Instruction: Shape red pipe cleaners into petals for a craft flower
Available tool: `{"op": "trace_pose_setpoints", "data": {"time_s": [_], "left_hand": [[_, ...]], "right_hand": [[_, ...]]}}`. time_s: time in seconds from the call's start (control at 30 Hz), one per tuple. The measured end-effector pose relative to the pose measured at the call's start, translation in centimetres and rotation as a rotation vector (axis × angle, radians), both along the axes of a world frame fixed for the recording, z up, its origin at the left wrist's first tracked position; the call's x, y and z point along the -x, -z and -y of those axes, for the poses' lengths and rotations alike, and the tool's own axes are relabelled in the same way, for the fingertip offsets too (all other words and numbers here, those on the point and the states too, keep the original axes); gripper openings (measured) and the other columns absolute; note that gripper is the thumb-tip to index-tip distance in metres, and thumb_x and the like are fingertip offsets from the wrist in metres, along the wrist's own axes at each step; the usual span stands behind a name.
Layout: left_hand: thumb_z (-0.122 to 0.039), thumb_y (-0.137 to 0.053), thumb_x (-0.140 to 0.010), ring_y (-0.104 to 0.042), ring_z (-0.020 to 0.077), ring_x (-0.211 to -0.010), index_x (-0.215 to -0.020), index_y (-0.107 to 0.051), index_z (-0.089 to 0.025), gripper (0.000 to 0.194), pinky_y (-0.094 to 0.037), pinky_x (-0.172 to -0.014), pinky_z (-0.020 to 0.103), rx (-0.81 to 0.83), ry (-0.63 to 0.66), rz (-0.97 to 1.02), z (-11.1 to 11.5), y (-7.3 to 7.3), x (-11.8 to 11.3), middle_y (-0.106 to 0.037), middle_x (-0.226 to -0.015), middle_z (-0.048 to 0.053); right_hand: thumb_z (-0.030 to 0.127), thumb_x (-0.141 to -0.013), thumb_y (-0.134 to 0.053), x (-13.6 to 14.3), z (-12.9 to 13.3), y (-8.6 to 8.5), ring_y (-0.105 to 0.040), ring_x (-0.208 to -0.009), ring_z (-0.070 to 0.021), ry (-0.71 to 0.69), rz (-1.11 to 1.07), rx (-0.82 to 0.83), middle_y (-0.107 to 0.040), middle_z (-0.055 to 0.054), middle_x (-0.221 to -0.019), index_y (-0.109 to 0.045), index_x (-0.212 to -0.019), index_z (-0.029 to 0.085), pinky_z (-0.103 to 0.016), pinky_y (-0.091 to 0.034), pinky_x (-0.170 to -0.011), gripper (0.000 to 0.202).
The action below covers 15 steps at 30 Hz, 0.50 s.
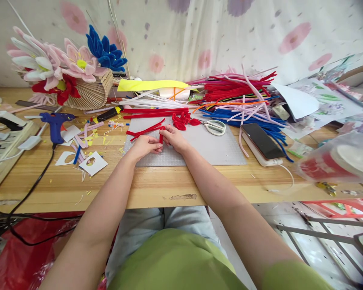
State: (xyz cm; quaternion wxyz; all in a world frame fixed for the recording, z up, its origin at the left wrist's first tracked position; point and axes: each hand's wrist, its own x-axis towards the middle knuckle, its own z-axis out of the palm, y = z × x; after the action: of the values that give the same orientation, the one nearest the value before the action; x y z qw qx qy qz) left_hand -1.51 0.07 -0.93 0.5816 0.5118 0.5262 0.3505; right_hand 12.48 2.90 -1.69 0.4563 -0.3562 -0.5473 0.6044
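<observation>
Between my hands, above the grey cutting mat (199,155), is a short folded piece of red pipe cleaner (161,137). My left hand (149,146) pinches its lower part, fingertips pressed together. My right hand (173,138) grips its top end between thumb and fingers. Just behind my hands lie cut red pipe cleaners (145,129) and longer straight red ones (155,112). Red petal-shaped pieces (181,120) rest on the mat beyond my right hand. To their right lies a pair of scissors (214,127) with pale handles.
A blue glue gun (57,125) with a black cord stands at left, near white cards with holes (93,163). Fuzzy flowers (78,60) fill the back left. Coloured pipe cleaners (236,90) pile up at the back. A phone (263,141) and a bagged cup (339,159) are at right.
</observation>
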Motion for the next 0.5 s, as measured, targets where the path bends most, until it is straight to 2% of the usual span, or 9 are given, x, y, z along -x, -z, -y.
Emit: {"op": "trace_pose_setpoints", "data": {"time_s": [0.1,0.27,0.4,0.5], "left_hand": [[-0.019,-0.078,-0.054,-0.064,0.0143,-0.058,-0.071,-0.068,-0.012,0.021,-0.055,-0.063,0.029,-0.04,0.002,-0.021,0.0,-0.1,0.0,-0.068,-0.063,0.005],[-0.016,-0.076,-0.057,-0.062,0.0125,-0.055,-0.073,-0.067,-0.012,0.019,-0.055,-0.06,0.028,-0.097,-0.059,-0.045,-0.2,0.0,-0.2,-0.066,-0.06,0.002],[-0.014,-0.073,-0.062,-0.062,0.0117,-0.055,-0.103,-0.063,-0.012,0.043,-0.056,-0.063,0.029,-0.166,-0.123,-0.011,-0.3,0.2,-0.4,-0.065,-0.062,0.0],[-0.017,-0.072,-0.065,-0.064,0.0119,-0.058,-0.111,-0.06,-0.013,0.048,-0.056,-0.064,0.028,-0.195,-0.161,0.034,-0.3,0.3,-0.7,-0.066,-0.066,0.001]], "right_hand": [[0.015,-0.081,-0.045,0.1,0.0,-0.2,-0.025,-0.03,-0.0047,0.056,-0.002,0.038,-0.035,0.011,-0.034,-0.037,-0.064,0.02,-0.018,-0.022,-0.033,0.019],[0.017,-0.082,-0.045,0.0,-0.2,-0.2,-0.031,-0.031,-0.0055,0.064,-0.02,0.069,-0.041,0.01,-0.036,-0.038,-0.068,0.02,-0.017,-0.024,-0.034,0.016],[0.024,-0.084,-0.047,-0.3,-0.8,0.3,-0.039,-0.034,-0.007,0.044,-0.079,0.11,-0.049,0.008,-0.041,-0.037,-0.072,0.021,-0.017,-0.03,-0.037,0.015],[0.028,-0.083,-0.048,-0.5,-1.1,0.5,-0.042,-0.036,-0.0078,0.049,-0.13,0.151,-0.05,0.008,-0.043,-0.036,-0.075,0.021,-0.017,-0.032,-0.038,0.016]]}}
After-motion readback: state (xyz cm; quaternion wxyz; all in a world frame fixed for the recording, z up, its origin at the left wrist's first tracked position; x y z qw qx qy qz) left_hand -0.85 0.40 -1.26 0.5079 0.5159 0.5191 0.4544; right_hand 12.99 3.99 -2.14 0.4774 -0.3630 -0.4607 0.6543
